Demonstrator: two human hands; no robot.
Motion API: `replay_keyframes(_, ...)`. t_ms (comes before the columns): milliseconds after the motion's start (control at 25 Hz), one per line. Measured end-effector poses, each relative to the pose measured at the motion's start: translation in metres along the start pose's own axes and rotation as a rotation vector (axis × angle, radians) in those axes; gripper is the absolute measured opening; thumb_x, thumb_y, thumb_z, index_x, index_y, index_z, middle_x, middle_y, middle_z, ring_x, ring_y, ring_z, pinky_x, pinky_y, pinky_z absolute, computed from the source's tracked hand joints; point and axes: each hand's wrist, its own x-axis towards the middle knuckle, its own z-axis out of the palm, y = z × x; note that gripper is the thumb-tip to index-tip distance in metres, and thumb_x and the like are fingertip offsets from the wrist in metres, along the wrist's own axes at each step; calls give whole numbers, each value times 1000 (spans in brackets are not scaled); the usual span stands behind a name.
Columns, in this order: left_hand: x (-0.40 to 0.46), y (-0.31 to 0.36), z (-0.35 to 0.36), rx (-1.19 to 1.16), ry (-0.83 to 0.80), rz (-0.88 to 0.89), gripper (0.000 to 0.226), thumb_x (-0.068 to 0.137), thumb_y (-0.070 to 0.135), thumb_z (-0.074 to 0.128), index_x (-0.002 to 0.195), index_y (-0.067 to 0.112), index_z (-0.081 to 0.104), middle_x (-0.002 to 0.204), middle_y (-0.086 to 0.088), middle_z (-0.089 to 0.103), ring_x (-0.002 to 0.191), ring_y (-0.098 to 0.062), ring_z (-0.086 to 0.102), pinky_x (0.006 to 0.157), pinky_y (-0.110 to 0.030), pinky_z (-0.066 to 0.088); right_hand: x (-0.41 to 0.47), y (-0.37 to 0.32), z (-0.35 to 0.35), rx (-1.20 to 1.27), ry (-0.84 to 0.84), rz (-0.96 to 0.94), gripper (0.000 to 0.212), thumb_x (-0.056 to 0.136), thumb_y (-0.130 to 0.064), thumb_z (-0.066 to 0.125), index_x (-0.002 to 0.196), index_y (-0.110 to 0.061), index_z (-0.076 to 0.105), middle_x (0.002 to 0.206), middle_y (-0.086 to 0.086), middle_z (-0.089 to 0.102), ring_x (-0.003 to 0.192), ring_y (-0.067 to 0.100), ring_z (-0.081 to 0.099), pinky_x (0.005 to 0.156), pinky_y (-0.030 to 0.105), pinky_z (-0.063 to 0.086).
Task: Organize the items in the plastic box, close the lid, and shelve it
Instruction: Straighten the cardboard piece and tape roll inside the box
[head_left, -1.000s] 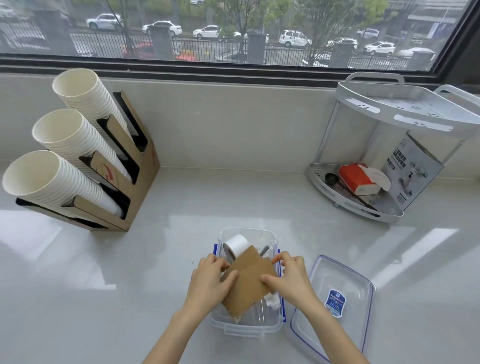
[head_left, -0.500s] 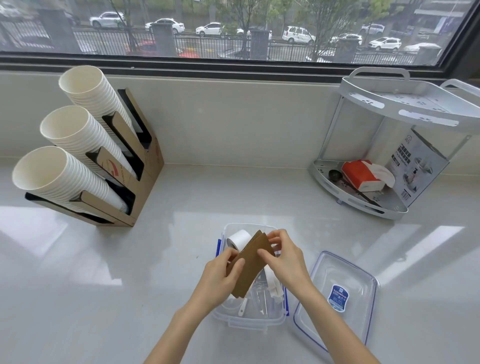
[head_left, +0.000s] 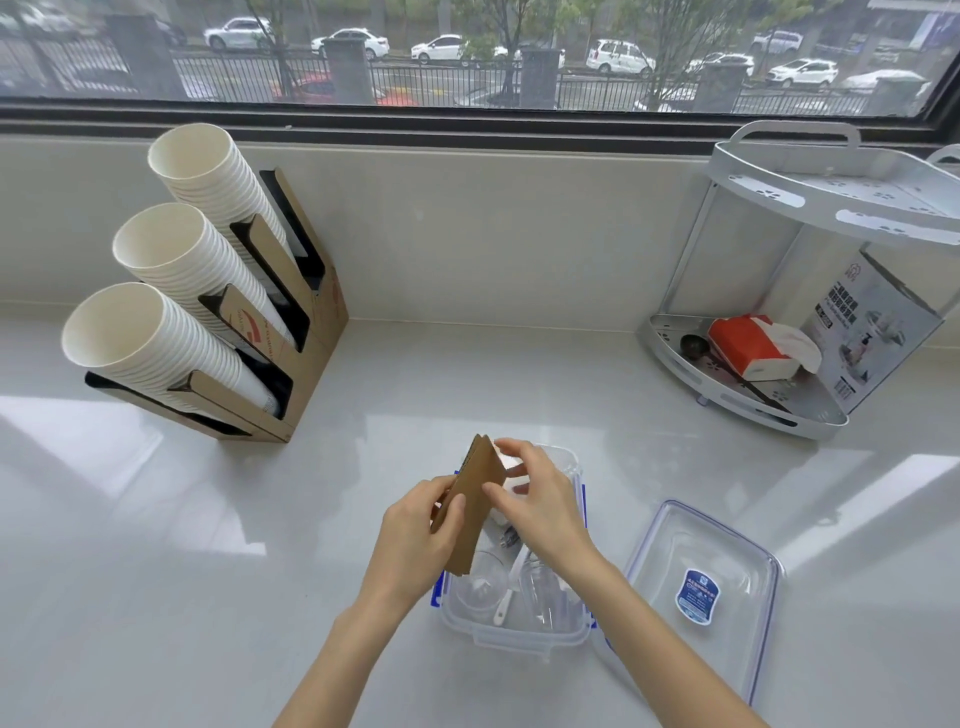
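Two bare forearms are being extended from the bottom edge of the view, angling inward toward a clear plastic box (head_left: 511, 623) that is being kept open on a pale glossy counter (head_left: 156, 571). Above the box's left rim, a flat stack of brown cardboard pieces (head_left: 470, 506) is being held on edge, tilted with its top leaning away. The left hand (head_left: 415, 535) is being wrapped around the stack's left face, thumb pressed on the near face and fingers hidden behind it. The right hand (head_left: 535, 499) is being curled over the stack's right side, thumb pinched against the cardboard and fingertips arched above the top edge, so both hands are being closed on the same stack.

Inside the box, clear cups, a white spoon and a white roll are being seen; the roll is partly hidden behind the right hand. The box's blue side clips are being left unlatched.

Just to the right of the box, the clear lid (head_left: 701, 587) with a blue sticker is being left flat on the counter.

Farther back on the left, a cardboard holder (head_left: 291, 358) is being filled with three slanted stacks of white paper cups (head_left: 171, 270). At the far right, a white two-tier corner shelf (head_left: 810, 208) is being occupied on its lower tier by a red tissue pack (head_left: 748, 345) and a printed carton.
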Motion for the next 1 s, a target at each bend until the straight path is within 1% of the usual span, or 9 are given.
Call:
replay_keyframes(80,-1,-3,-1,44,27,-4,23,90,16,48,109,17,61,89,6,59,71,-1,54,64,-4,42,-3,1,6,42,-54,2,40,85,-9,57,123,-17,50,123,2,56,97,12,56,76,7,46)
replay_keyframes(160,-4,-6,-2,73,24,-12,26,90,16,48,112,19,60,87,7,57,70,-2,53,64,-5,42,-6,3,8,102,-112,35,42,87,-7,54,127,-19,48,121,-2,57,96,9,58,69,-5,43)
replay_keyframes(280,-6,-8,0,84,29,-29,27,90,16,47,114,18,59,88,6,57,69,-1,52,63,-1,40,-7,3,8,164,-154,79,43,91,-9,49,130,-25,45,113,-10,55,96,6,58,67,-7,42)
replay_keyframes(360,-5,-7,0,113,51,-40,27,90,15,46,113,17,60,87,6,57,68,-7,52,58,-5,39,-6,5,9,120,-150,83,40,91,-9,48,128,-23,47,114,-6,59,96,8,58,69,-4,43)
replay_keyframes(440,-5,-7,1,135,77,-56,26,91,15,45,112,17,60,86,5,56,70,-12,52,57,-8,36,-8,11,11,-27,-136,76,34,90,-10,48,123,-15,51,118,4,61,97,12,58,74,2,45)
replay_keyframes(560,-6,-7,1,148,86,-80,26,91,15,44,111,15,61,83,2,55,69,-15,50,53,-10,36,-16,25,14,-391,-236,60,31,89,-13,48,120,-10,53,120,8,62,107,21,58,89,28,48)
replay_keyframes(680,-7,-8,1,147,76,-94,26,91,15,45,111,14,60,84,4,54,70,-14,50,54,-9,38,-21,30,18,-587,-314,82,33,89,-14,49,122,-11,54,122,8,61,112,27,56,89,35,47)
replay_keyframes(840,-10,-7,2,143,72,-133,24,90,15,45,109,12,59,89,5,55,75,-17,53,63,-20,39,-20,29,21,-587,-269,49,31,89,-6,43,110,-10,64,114,10,67,106,30,59,84,35,50)
replay_keyframes(1000,-12,-8,2,139,85,-165,25,90,15,45,111,11,58,96,0,60,79,-20,55,68,-28,44,-18,25,-2,-409,-145,77,25,87,-10,46,97,-9,69,101,8,72,96,25,63,80,31,49)
